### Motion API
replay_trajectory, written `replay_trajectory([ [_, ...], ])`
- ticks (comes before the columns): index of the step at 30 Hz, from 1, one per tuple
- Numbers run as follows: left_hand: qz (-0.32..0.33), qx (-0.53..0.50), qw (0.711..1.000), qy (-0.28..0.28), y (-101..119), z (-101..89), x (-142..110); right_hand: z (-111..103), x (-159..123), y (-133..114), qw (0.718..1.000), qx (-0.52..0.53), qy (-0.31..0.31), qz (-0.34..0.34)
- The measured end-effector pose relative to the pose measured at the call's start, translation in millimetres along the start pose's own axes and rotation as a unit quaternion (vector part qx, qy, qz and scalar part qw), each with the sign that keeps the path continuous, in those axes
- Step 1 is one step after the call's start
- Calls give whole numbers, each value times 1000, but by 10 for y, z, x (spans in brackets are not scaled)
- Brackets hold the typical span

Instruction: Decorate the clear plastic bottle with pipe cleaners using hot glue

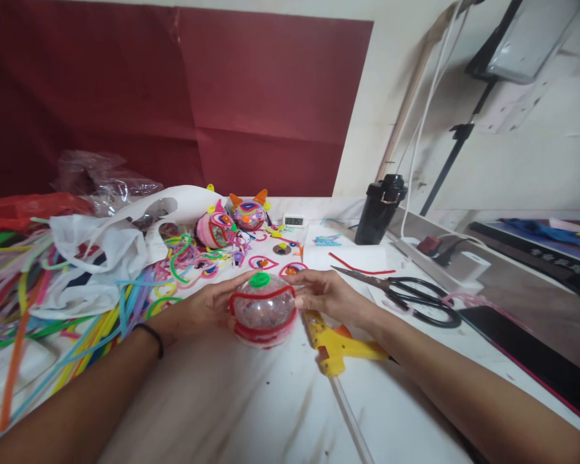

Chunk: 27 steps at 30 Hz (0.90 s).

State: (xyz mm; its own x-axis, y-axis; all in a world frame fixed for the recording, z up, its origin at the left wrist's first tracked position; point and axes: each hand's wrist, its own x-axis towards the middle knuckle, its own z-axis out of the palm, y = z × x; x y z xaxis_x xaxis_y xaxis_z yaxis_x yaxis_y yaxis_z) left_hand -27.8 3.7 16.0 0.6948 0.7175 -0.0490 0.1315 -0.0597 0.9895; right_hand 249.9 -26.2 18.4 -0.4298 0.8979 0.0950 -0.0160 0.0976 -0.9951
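A clear glittery ball [263,312] with red pipe-cleaner trim and a green coil on top rests on the white table. My left hand [203,310] holds its left side, fingers wrapped round it. My right hand [325,295] grips its right side with fingertips pressed on the red rim. A yellow glue gun [331,345] lies just right of the ball, under my right wrist. Two finished decorated balls [232,222] stand further back.
Several coloured pipe cleaners [53,309] spread over the left of the table, beside a white plastic bag [106,251]. Black scissors [406,293] and a red strand lie on the right. A black bottle [379,209], a small digital clock [293,220] and a power strip [444,258] stand behind.
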Motion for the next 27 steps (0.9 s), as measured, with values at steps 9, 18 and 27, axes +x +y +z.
replay_trajectory([
  [9, 22, 23, 999, -9, -57, -46, 18, 21, -3, 13, 1000, 4, 8, -2],
  [18, 33, 21, 999, -8, -3, 10, -6, 19, -14, 50, 1000, -19, 6, -3],
  [27, 43, -44, 997, -42, -12, 14, -23, 23, -39, 39, 1000, -9, 2, -3],
])
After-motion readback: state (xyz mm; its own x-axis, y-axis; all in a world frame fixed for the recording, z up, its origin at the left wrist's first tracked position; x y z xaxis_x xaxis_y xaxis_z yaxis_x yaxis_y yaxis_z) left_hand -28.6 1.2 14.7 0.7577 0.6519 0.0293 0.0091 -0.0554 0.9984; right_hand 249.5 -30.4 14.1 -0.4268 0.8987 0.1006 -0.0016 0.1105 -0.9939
